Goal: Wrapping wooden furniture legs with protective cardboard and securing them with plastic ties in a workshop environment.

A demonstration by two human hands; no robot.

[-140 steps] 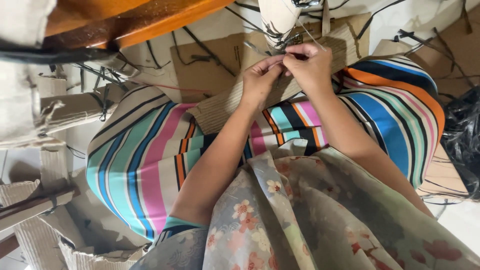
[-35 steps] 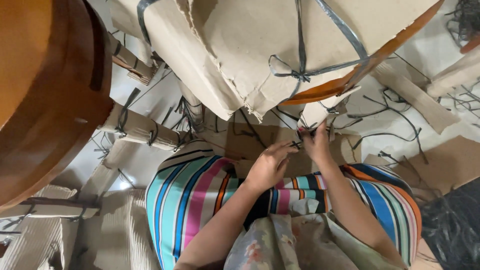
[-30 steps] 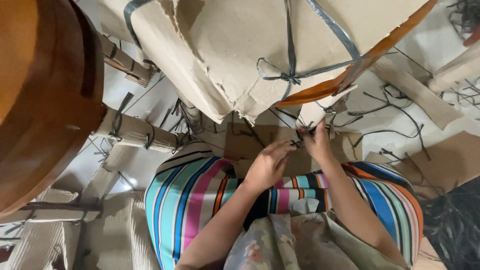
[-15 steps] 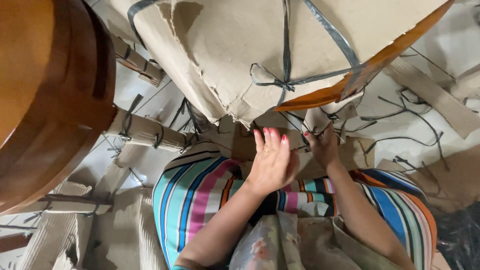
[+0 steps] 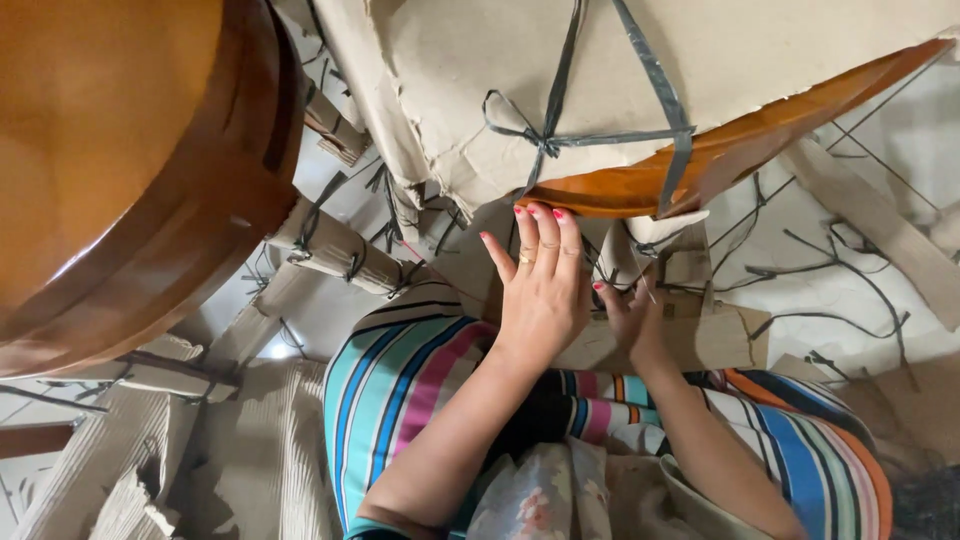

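My left hand (image 5: 545,285) is raised with its fingers straight and close together. Its fingertips touch the lower edge of a glossy orange-brown wooden piece (image 5: 640,185). That piece is wrapped in brown cardboard (image 5: 720,60) tied with a knotted grey strap (image 5: 545,140). My right hand (image 5: 628,312) sits just right of the left hand and is partly hidden behind it. Its fingers are curled on a thin strip-like thing that I cannot make out. Both forearms reach up over my striped lap (image 5: 420,380).
A large rounded glossy wooden part (image 5: 110,160) fills the upper left. Cardboard-wrapped legs (image 5: 335,250) tied with straps lie below it. Corrugated cardboard scraps (image 5: 150,450) and several cut grey straps (image 5: 800,270) litter the white floor.
My left hand let go of the strap work, opened and rose to the wooden edge. The view swung up towards the wrapped piece. My right hand stayed low and curled.
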